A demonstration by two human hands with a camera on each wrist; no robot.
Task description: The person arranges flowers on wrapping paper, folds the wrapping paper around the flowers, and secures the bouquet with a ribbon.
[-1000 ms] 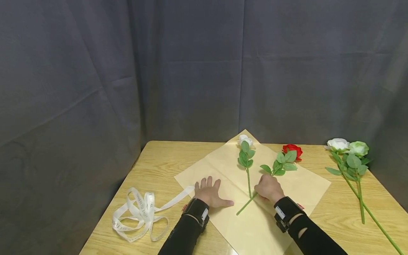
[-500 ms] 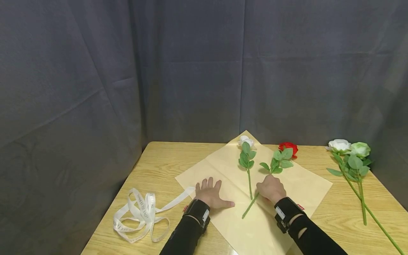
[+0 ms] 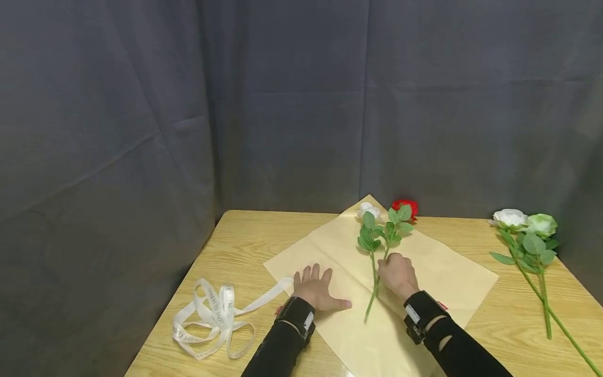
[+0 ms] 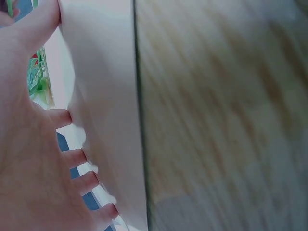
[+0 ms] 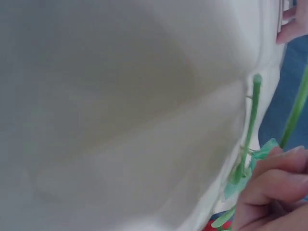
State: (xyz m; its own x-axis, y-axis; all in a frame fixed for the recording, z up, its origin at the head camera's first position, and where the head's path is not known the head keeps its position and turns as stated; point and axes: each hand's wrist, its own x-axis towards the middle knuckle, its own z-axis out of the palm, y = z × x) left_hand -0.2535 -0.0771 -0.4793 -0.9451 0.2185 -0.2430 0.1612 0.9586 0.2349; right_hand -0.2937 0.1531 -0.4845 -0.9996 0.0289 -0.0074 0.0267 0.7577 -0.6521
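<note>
My right hand (image 3: 398, 275) grips the stem of a red rose (image 3: 405, 208) in its curled fingers. The lower stem (image 5: 296, 108) sticks out past the fingers in the right wrist view. Just left of it a white rose (image 3: 368, 210) lies on the cream wrapping paper (image 3: 438, 280), and the two stems cross low down in the head view. With fingers spread, my left hand (image 3: 316, 290) rests flat on the paper's left part. Its fingertips (image 4: 111, 210) touch the paper in the left wrist view.
A loosely looped white printed ribbon (image 3: 219, 314) lies at the left of the wooden table (image 3: 254, 235), one end reaching the paper. At the right lie a white rose (image 3: 510, 218) and a pale green rose (image 3: 542, 225). A grey curtain (image 3: 292, 131) stands behind the table.
My right hand has brought the red rose leftward beside the white one, turning it more upright, its leaves now meeting the white rose's leaves. The left hand stays on the paper.
</note>
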